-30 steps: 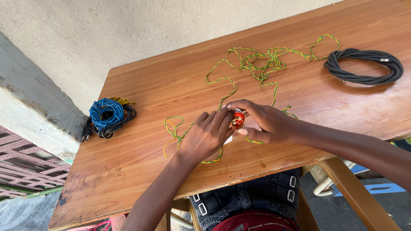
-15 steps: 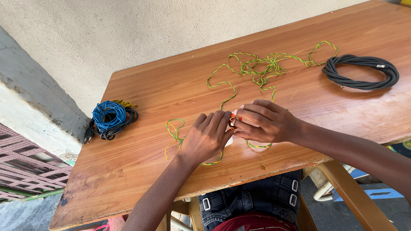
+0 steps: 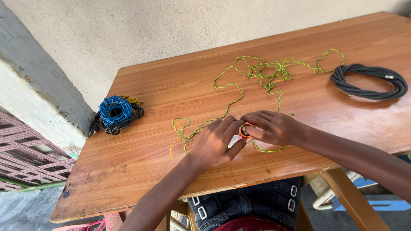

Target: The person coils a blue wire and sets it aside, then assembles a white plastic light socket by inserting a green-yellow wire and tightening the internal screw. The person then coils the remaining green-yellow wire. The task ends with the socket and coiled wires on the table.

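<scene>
Counted: 1 wooden table [image 3: 141, 171]; 2 hands, left [image 3: 214, 143] & right [image 3: 274, 127]; 1 orange ring [image 3: 245, 130]; 1 yellow-green twisted wire [image 3: 265, 72]; 1 black cable coil [image 3: 369, 81] upper right; 1 blue/black cable bundle [image 3: 115, 112] left.

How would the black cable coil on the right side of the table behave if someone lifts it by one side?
The black cable coil would probably sag, since its loops lie loose and no tie shows. It looks thicker than the green-yellow wire, so likely stiffer.

Wooden table [image 3: 141, 167]. Green-yellow twisted wire [image 3: 265, 75] sprawls from middle toward far edge; black cable coil [image 3: 368, 81] near right edge; blue and black cable bundle [image 3: 115, 113] at left edge.
</scene>
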